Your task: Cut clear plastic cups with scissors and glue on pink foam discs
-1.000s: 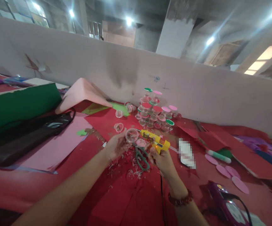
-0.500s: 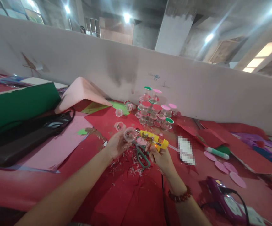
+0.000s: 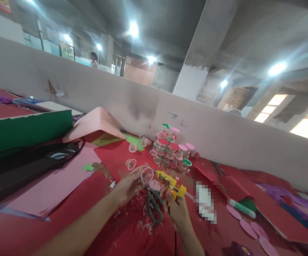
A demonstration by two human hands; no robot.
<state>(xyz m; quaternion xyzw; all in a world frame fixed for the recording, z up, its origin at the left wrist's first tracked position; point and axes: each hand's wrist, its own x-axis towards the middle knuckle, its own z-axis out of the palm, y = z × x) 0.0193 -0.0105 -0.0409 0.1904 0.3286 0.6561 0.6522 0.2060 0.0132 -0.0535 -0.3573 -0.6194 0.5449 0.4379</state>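
We're in a craft workshop: coloured paper (image 3: 49,188) strewn over the red surface (image 3: 10,233) below, glue gun (image 3: 171,184) and scissors (image 3: 155,195) lower centre, concrete pillar (image 3: 196,60) upper right, ceiling lights (image 3: 133,29) glaring up top

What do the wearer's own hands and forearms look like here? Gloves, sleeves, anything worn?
Both the left hand and the right hand are bare, with no gloves. The left forearm and right forearm show no sleeves as far as the picture reaches. The fingers are too blurred to tell whether rings are worn.
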